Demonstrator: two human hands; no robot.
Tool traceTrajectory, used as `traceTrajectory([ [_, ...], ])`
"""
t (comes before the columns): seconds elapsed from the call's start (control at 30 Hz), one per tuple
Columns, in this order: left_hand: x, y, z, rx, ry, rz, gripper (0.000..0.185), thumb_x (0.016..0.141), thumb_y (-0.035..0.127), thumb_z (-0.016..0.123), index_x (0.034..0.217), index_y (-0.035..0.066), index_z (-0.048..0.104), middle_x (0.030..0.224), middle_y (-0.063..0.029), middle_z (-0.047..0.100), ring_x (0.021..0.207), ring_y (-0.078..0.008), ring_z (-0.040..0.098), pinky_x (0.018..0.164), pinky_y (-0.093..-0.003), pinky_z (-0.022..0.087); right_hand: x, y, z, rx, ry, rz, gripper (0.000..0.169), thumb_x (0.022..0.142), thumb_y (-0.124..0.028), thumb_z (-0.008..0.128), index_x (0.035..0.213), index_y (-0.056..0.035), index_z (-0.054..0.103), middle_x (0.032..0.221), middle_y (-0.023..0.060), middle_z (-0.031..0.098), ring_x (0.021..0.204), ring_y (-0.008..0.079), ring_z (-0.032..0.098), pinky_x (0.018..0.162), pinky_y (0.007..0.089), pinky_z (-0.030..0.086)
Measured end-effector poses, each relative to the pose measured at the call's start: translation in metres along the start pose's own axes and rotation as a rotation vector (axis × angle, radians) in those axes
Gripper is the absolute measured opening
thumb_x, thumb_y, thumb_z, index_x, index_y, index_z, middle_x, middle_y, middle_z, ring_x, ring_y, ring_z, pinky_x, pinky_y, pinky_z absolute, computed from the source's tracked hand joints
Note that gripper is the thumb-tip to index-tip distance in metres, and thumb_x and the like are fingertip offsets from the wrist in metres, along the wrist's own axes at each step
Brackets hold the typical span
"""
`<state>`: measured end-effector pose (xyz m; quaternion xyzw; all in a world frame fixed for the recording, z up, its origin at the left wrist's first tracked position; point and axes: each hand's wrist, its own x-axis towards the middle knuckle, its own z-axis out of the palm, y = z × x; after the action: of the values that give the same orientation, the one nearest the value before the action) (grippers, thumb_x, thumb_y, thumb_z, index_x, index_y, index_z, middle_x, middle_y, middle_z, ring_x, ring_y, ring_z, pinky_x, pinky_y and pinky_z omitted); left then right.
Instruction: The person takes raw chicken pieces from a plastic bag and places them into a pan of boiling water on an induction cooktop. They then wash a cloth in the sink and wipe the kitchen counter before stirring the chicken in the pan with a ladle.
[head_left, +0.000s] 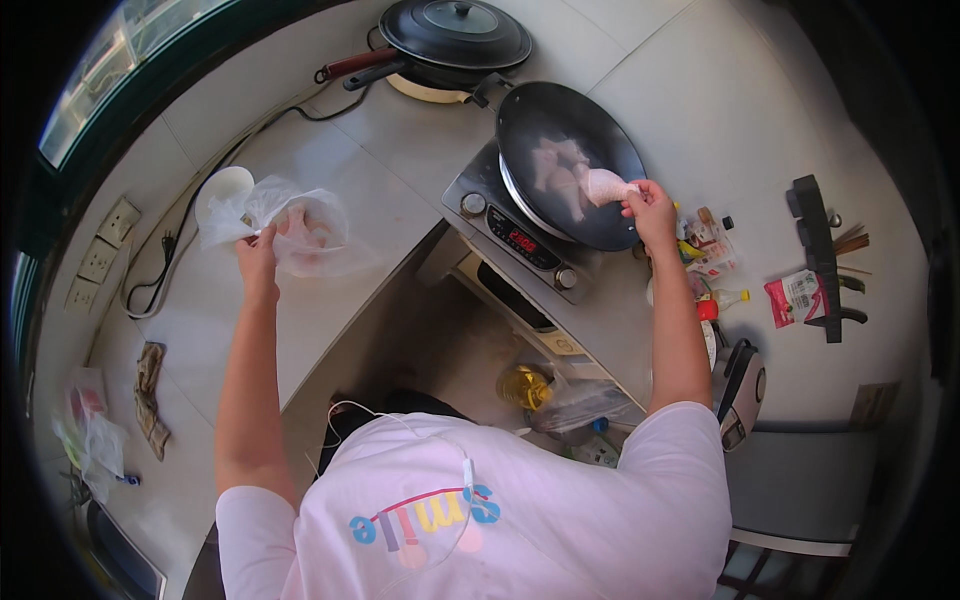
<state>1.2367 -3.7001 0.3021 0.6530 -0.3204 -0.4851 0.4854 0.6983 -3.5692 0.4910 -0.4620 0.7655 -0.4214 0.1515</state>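
My left hand (259, 259) grips the edge of a clear plastic bag (330, 217) on the counter; raw chicken pieces (304, 229) show inside it. By its bone end, my right hand (651, 210) holds a raw chicken drumstick (604, 187) over the right side of a black wok (622, 146). Several pale raw chicken pieces (559, 172) lie in the wok. Beneath the wok is an induction cooker (517, 232) with a lit red display and two knobs. Whether the held drumstick touches the pieces under it cannot be told.
Behind the wok stands a lidded black pan (457, 34) with handles pointing left. A white bowl (225, 187) sits beside the bag. Bottles and packets (705, 247) crowd the wall at right, near a rice cooker (741, 394). Power cords (292, 112) run along the left wall. A cloth (150, 397) lies lower left.
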Motion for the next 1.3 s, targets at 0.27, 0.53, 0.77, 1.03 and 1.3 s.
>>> traceTrajectory([
  [0.27, 0.007, -0.01, -0.007, 0.077, 0.02, -0.01, 0.048, 0.079, 0.033, 0.066, 0.112, 0.003, 0.049, 0.098, -0.0049, 0.056, 0.085, -0.0142, 0.053, 0.071, -0.0299, 0.045, 0.038, 0.107, -0.024, -0.519, -0.016, 0.029, 0.02, 0.077, -0.018, 0.062, 0.093, -0.0079, 0.063, 0.084, 0.0099, 0.066, 0.077, 0.0237, 0.064, 0.07, 0.0341, 0.049],
  [0.53, 0.0, -0.003, -0.006, 0.046, 0.073, 0.025, 0.047, 0.079, 0.033, 0.067, 0.106, 0.0, 0.048, 0.088, -0.0053, 0.054, 0.072, -0.0125, 0.048, 0.06, -0.0265, 0.04, 0.05, 0.105, -0.015, -0.704, -0.172, 0.014, 0.025, 0.076, -0.019, 0.065, 0.098, -0.0075, 0.064, 0.09, 0.0141, 0.066, 0.085, 0.0294, 0.063, 0.074, 0.0363, 0.05],
  [0.77, 0.001, 0.0, -0.003, 0.117, 0.071, 0.05, 0.047, 0.079, 0.035, 0.066, 0.105, -0.001, 0.051, 0.088, -0.0051, 0.054, 0.072, -0.0129, 0.048, 0.062, -0.0274, 0.04, 0.067, 0.09, -0.001, -1.109, -0.083, 0.062, 0.026, 0.078, -0.017, 0.063, 0.099, -0.0011, 0.063, 0.098, 0.0185, 0.064, 0.093, 0.0359, 0.06, 0.082, 0.0409, 0.049],
  [1.03, -0.004, 0.005, -0.003, 0.083, 0.084, 0.055, 0.044, 0.08, 0.032, 0.066, 0.103, -0.003, 0.053, 0.087, -0.0053, 0.055, 0.068, -0.0123, 0.046, 0.059, -0.0265, 0.039, 0.073, 0.07, 0.029, -1.157, -0.188, 0.217, 0.023, 0.078, -0.019, 0.064, 0.097, -0.0045, 0.066, 0.106, 0.0171, 0.062, 0.101, 0.0321, 0.059, 0.084, 0.0392, 0.049],
  [1.3, -0.006, 0.008, -0.005, 0.083, 0.061, 0.091, 0.041, 0.081, 0.03, 0.065, 0.105, -0.001, 0.052, 0.089, -0.0043, 0.056, 0.071, -0.0117, 0.048, 0.06, -0.0259, 0.039, 0.082, 0.075, 0.037, -1.124, -0.157, 0.237, 0.022, 0.078, -0.019, 0.064, 0.093, -0.0033, 0.067, 0.104, 0.0166, 0.063, 0.099, 0.0325, 0.06, 0.081, 0.0393, 0.05],
])
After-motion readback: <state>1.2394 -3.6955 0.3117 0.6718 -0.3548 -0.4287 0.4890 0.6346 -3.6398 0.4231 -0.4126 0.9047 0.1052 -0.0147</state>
